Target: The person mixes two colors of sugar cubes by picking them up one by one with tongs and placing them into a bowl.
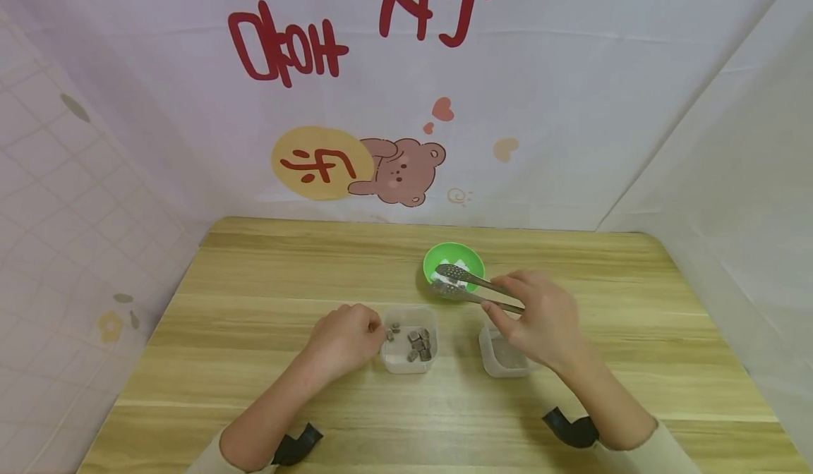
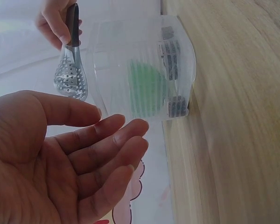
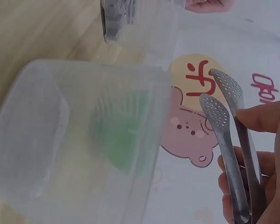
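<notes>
Right hand (image 1: 540, 315) is gripping parted tongs (image 3: 233, 168), seemingly aligning above green bowl (image 1: 452, 250); left hand (image 1: 346, 338) is hanging loose; lowering likely needs steadiness.

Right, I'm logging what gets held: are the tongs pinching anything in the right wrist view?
No, the tongs have their perforated tips apart, with nothing between them.

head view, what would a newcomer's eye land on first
Probably the bright green bowl holding white pieces, toward the far edge of the wooden table. Metal tongs in the right grip overlap it in this view, and a pink cartoon bear stands out on the white backdrop behind.
</notes>
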`<state>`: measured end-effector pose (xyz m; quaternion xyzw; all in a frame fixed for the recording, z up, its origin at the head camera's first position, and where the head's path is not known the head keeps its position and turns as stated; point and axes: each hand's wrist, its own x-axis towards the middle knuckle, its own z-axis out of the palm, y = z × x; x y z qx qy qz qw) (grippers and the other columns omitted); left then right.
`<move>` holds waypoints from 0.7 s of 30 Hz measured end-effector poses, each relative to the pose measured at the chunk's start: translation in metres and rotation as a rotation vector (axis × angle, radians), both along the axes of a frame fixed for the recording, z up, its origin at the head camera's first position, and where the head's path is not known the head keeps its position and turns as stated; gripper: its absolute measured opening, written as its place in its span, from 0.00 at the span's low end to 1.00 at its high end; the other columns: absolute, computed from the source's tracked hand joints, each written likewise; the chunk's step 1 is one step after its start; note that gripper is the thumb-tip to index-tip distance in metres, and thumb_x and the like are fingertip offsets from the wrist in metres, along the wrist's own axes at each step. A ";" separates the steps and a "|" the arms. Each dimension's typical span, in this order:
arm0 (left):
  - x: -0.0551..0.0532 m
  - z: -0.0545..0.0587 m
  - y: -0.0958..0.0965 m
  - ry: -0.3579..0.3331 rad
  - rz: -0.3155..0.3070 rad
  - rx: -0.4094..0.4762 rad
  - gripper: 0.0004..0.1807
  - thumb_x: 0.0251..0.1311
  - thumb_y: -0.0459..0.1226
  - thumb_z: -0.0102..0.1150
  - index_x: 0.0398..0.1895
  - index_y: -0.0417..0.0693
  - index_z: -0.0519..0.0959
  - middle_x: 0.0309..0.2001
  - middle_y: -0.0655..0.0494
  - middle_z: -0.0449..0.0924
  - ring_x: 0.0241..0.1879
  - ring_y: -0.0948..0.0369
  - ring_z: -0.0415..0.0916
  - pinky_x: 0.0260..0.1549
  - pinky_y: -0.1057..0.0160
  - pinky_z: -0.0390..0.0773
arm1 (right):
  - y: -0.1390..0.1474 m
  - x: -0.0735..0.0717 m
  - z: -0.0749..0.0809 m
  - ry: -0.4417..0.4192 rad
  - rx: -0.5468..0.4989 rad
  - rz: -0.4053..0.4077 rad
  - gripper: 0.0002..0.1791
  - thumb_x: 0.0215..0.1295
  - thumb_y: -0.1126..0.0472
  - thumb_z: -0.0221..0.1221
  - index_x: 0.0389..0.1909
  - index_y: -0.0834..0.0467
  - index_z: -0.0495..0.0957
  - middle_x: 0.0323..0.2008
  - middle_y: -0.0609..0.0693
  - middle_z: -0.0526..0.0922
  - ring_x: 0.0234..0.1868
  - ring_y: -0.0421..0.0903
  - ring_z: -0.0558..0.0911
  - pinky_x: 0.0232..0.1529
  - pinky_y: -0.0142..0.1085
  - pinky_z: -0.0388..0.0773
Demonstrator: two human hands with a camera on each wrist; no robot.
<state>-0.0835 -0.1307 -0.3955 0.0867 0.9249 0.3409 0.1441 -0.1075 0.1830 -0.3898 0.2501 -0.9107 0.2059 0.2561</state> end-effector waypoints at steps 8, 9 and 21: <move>0.000 0.001 0.000 -0.006 -0.004 -0.002 0.19 0.71 0.38 0.59 0.18 0.53 0.78 0.12 0.63 0.62 0.13 0.65 0.57 0.15 0.65 0.56 | -0.011 0.009 0.000 0.038 0.010 0.066 0.18 0.52 0.54 0.74 0.43 0.57 0.89 0.38 0.47 0.88 0.39 0.47 0.86 0.25 0.42 0.80; 0.000 0.001 0.000 -0.007 -0.004 -0.002 0.19 0.71 0.38 0.59 0.17 0.53 0.78 0.12 0.63 0.61 0.13 0.65 0.57 0.15 0.65 0.56 | -0.012 0.010 -0.001 0.044 0.009 0.079 0.18 0.52 0.54 0.74 0.43 0.58 0.89 0.38 0.47 0.88 0.39 0.47 0.86 0.26 0.42 0.80; 0.000 0.001 0.000 -0.002 -0.008 -0.002 0.18 0.71 0.38 0.59 0.18 0.53 0.78 0.12 0.63 0.61 0.13 0.65 0.56 0.15 0.65 0.57 | -0.024 0.013 0.002 0.008 0.071 0.172 0.19 0.52 0.52 0.73 0.43 0.57 0.88 0.39 0.48 0.88 0.37 0.46 0.87 0.29 0.42 0.83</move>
